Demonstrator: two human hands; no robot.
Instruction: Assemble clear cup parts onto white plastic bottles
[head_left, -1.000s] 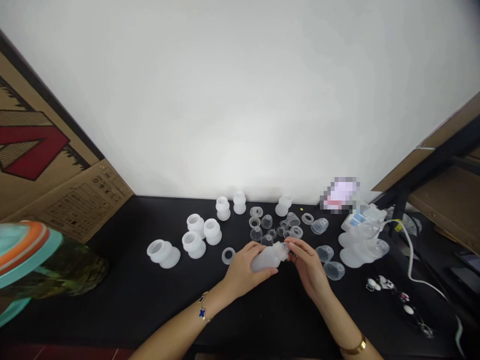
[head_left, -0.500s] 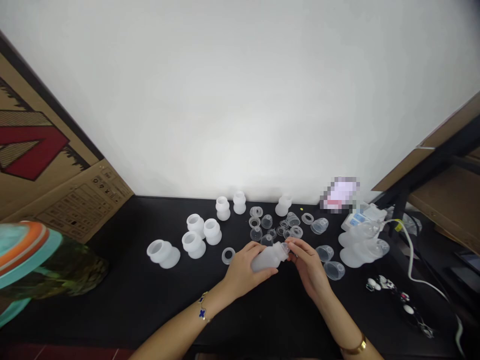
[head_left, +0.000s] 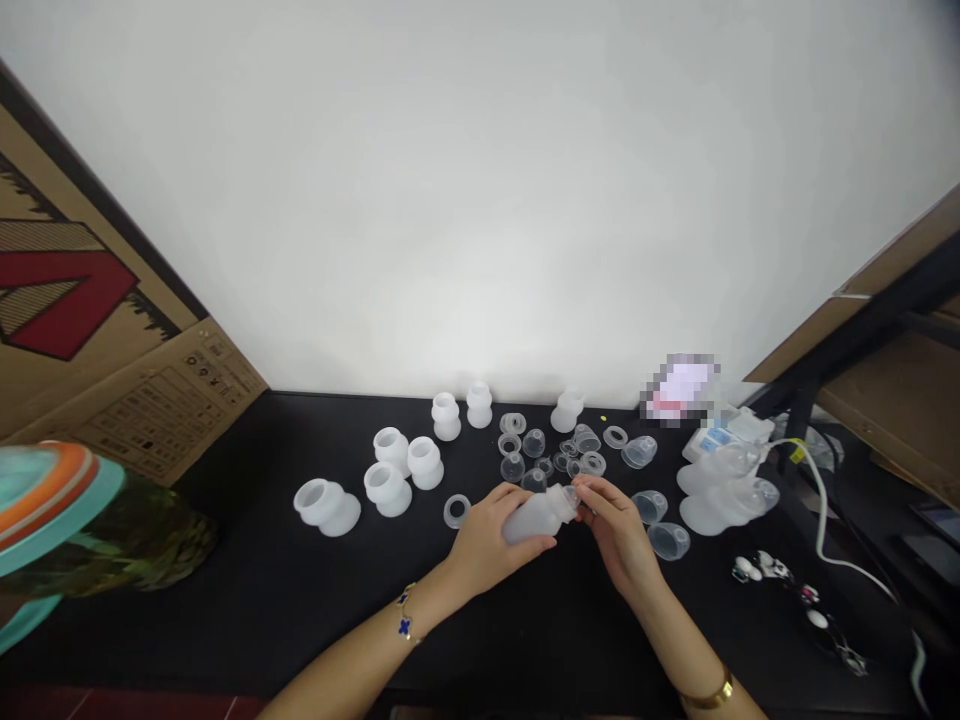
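My left hand (head_left: 484,545) is wrapped round a frosted white bottle (head_left: 534,516), held on its side over the black table (head_left: 225,600). My right hand (head_left: 615,530) is pinched at the bottle's neck on a small clear part (head_left: 573,493) that I cannot make out well. Just beyond the hands lie several clear rings and nipples (head_left: 555,450). A single clear ring (head_left: 456,511) lies left of my left hand.
Several white bottles (head_left: 397,470) stand at the left and back. Clear caps (head_left: 660,525) lie right of my right hand. Finished bottles (head_left: 720,490), a white cable (head_left: 825,520) and small items are at the right. Cardboard boxes (head_left: 90,330) and a colourful object (head_left: 67,520) flank the left.
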